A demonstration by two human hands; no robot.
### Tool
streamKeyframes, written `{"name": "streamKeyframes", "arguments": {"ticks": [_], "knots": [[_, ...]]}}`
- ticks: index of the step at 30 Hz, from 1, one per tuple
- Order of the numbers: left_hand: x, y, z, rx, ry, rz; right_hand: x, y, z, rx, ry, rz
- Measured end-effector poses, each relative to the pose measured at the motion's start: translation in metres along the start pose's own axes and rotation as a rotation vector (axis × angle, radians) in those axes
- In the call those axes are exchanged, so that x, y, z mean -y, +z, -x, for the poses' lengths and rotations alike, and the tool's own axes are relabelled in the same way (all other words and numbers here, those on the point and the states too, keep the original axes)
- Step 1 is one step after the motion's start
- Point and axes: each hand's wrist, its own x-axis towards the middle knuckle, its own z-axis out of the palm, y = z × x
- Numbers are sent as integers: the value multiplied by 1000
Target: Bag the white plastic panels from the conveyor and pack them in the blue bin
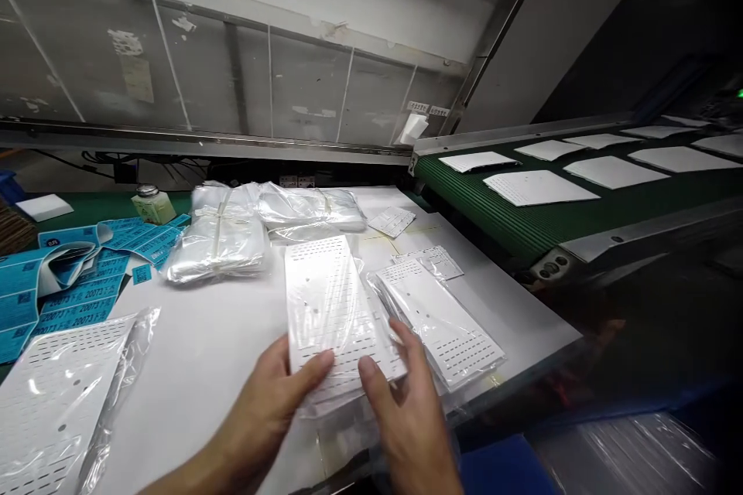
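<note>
- At the left end of the white work table, blue printed label strips lie in a loose heap, partly curled, with a white foam block and a small glass jar on the far side.
- Near left, a bagged perforated sheet lies flat, overlapping the label strips' near edge.
- Centre far, bundled plastic-wrapped packs form a pile, standing between the hands and the raised guard panel.
- Centre near, the left hand has its thumb pressed on the near edge of a bagged perforated panel; the other fingers are hidden beneath it.
- The right hand sits at the panel's right edge, fingers spread, thumb on the bag.
- Just right, a second bagged panel lies nearly touching the right hand, with two loose perforated cards beyond it.
- Far right, white sheets lie spaced on a green conveyor belt, beyond the table edge.
</note>
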Motion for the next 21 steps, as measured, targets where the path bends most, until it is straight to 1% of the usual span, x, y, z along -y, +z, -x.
{"name": "streamKeyframes", "arguments": {"ticks": [2, 3, 5, 7, 9, 11, 13, 14, 16, 17, 18, 19, 20, 21], "knots": [[12, 13, -9, -2, 15, 5, -11, -8, -16, -113, -115, 220], [18, 17, -13, -10, 16, 8, -17, -12, -23, -148, -152, 290], [29, 21, -18, -53, 23, 3, -33, -18, -35, -176, -194, 365], [40, 22, -23, -112, 42, -40, -47, -20, -39, -172, -222, 447], [51, 20, -27, -164, 60, -133, -57, -20, -37, -140, -288, 607], [62, 17, -32, -215, 68, -248, -61, -25, -29, -98, -375, 809], [71, 15, -34, -262, 75, -371, -56, -38, -20, -108, -454, 963], [75, 14, -35, -277, 80, -430, -51, -49, -19, -125, -487, 997], [83, 15, -36, -289, 100, -540, -38, -79, -25, -179, -497, 980], [87, 16, -36, -288, 113, -591, -31, -95, -36, -202, -464, 930], [90, 17, -36, -283, 124, -637, -26, -112, -51, -236, -397, 861], [94, 18, -36, -275, 136, -677, -22, -128, -69, -271, -297, 753], [96, 19, -36, -265, 146, -708, -21, -142, -90, -266, -211, 618], [97, 19, -36, -257, 146, -726, -22, -153, -111, -207, -142, 452]]}}
